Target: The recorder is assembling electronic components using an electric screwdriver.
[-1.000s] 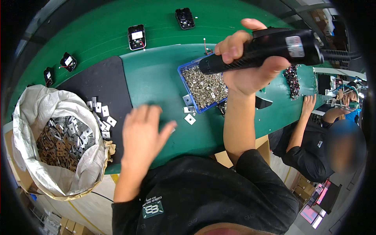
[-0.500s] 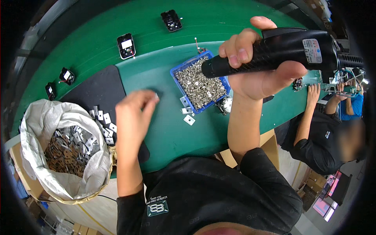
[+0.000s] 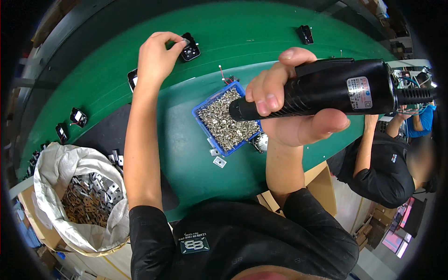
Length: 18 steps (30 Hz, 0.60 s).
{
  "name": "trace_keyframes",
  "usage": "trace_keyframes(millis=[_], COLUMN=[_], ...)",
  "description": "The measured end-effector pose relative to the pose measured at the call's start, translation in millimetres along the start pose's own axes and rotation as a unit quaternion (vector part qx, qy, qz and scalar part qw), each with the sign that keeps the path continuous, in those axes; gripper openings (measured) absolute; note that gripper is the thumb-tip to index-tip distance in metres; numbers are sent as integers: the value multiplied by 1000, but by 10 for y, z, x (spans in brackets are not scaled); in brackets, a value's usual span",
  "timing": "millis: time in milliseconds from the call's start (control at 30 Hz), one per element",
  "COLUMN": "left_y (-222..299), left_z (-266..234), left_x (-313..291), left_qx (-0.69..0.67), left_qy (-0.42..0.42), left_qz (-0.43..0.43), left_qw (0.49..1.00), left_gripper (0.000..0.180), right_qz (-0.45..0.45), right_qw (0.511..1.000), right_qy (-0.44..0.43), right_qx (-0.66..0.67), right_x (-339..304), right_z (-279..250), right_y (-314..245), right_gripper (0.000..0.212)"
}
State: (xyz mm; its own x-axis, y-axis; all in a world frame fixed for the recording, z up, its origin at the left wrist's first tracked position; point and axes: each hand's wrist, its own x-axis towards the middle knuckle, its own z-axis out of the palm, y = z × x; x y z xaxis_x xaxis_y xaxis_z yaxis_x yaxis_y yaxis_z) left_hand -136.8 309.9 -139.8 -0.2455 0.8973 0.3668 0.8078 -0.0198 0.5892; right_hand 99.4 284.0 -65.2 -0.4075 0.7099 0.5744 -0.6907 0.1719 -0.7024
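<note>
My left hand [image 3: 161, 56] reaches far over the green surface, thumb and fingertips pinching a small grey metal piece [image 3: 185, 41]. That piece is at a black plastic housing [image 3: 190, 52], whose upper left part the fingers cover; whether they touch is unclear. In my right hand [image 3: 284, 93] is a black electric screwdriver [image 3: 322, 88], held level with its tip end to the left and its cord to the right. Its nose hangs above a blue tray [image 3: 199, 122] filled with silver screws [image 3: 221, 123].
More black housings [image 3: 78, 117] lie left, one [image 3: 305, 35] far right. A white sack [image 3: 51, 186] of metal plates [image 3: 93, 196] stands left, beside a dark mat [image 3: 105, 126]. Loose plates [image 3: 219, 162] lie near the tray. A co-worker [image 3: 382, 163] sits right.
My left hand has moved away from me, from beside the tray to the black housing, still pinching the small piece. The view has shifted; the screwdriver stays in my right hand.
</note>
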Motion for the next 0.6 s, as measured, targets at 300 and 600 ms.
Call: trace_keyframes(millis=[300,600], left_y=[21,-184], left_z=[29,240], left_x=[24,26], left_qx=[-34,65], left_qy=[-71,-20], left_qz=[-80,-37], left_qw=[994,997], left_gripper=[15,16], right_qz=[95,101], right_qw=[988,984], right_qy=[78,86], right_qx=[-90,-119], right_x=[-23,-9], right_z=[85,119], right_y=[-60,-96], right_gripper=[100,99])
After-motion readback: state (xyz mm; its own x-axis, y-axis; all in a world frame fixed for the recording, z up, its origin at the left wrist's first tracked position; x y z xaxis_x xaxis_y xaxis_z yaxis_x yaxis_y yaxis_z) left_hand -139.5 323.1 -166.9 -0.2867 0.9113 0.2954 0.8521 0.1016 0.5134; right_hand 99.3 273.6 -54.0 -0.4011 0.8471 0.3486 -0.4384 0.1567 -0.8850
